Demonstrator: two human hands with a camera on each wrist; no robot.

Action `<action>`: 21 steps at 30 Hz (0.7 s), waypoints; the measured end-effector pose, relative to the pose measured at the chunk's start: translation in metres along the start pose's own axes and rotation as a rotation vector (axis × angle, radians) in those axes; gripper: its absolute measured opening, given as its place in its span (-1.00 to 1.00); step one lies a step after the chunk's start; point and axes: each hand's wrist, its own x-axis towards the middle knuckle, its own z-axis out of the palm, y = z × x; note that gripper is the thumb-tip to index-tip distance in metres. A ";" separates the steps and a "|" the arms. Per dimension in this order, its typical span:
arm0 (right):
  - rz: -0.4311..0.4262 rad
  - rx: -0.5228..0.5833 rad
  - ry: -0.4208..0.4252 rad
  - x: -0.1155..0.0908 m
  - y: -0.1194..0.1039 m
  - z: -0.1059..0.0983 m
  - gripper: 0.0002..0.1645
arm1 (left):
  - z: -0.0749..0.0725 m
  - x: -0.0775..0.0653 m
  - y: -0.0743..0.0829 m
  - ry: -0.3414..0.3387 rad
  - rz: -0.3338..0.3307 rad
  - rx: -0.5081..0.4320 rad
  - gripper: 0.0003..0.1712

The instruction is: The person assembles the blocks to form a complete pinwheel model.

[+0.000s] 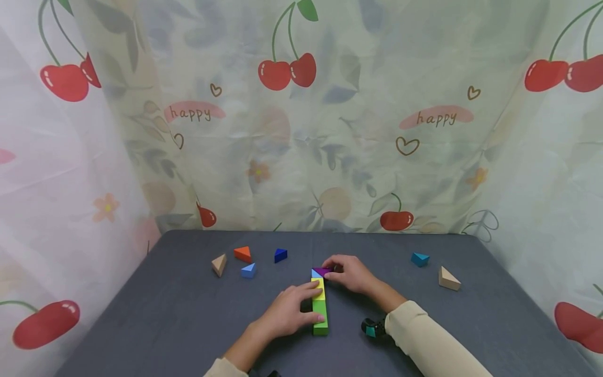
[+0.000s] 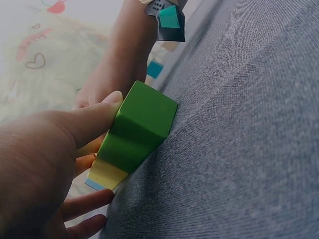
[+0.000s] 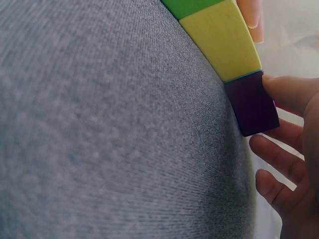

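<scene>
A row of blocks lies on the dark table, a green block [image 1: 320, 307] nearest, then a yellow block [image 1: 320, 295]. At its far end a light blue triangle [image 1: 315, 274] and a purple triangular block [image 1: 322, 270] sit side by side. My left hand [image 1: 285, 311] rests from the left on the row, thumb on the green block and fingertips on the yellow one. Between thumb and fingers my right hand [image 1: 352, 273] pinches the purple block, also seen in the right wrist view, where its dark side face [image 3: 252, 105] meets the row's end.
Left of the row lie a wooden triangle [image 1: 219, 265], an orange triangle [image 1: 243, 254], a blue triangle [image 1: 248, 270] and a dark blue triangle [image 1: 280, 255]. A teal triangle [image 1: 420, 259] and another wooden triangle [image 1: 449, 278] lie right. A patterned curtain [image 1: 348, 157] surrounds the table's back and sides.
</scene>
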 end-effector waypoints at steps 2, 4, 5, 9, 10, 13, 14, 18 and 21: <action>-0.002 0.001 0.001 0.000 0.000 0.000 -0.80 | 0.000 0.000 0.000 0.002 0.001 0.002 -0.26; -0.005 -0.002 0.003 0.000 0.000 0.000 -0.80 | 0.000 0.000 0.000 0.002 0.002 0.004 -0.26; -0.006 -0.003 0.004 0.000 0.000 0.000 -0.80 | 0.000 0.000 0.000 0.001 0.001 0.005 -0.26; -0.013 -0.004 0.007 0.000 -0.001 0.000 -0.81 | 0.000 0.001 0.000 -0.002 0.000 0.007 -0.26; -0.015 -0.004 0.007 -0.001 -0.002 0.000 -0.80 | 0.000 0.001 -0.001 -0.002 -0.001 0.008 -0.26; -0.016 -0.006 0.005 -0.001 -0.002 0.000 -0.80 | 0.000 0.001 -0.001 -0.003 0.001 0.007 -0.26; -0.015 -0.006 0.004 -0.001 -0.001 -0.001 -0.80 | 0.000 0.001 -0.001 -0.002 0.002 0.007 -0.26; -0.002 0.007 -0.005 -0.002 -0.001 -0.001 -0.74 | 0.000 0.000 0.000 -0.003 0.002 0.008 -0.27; 0.022 0.032 0.000 -0.004 0.000 -0.002 -0.69 | 0.000 0.000 0.000 -0.003 0.004 0.012 -0.27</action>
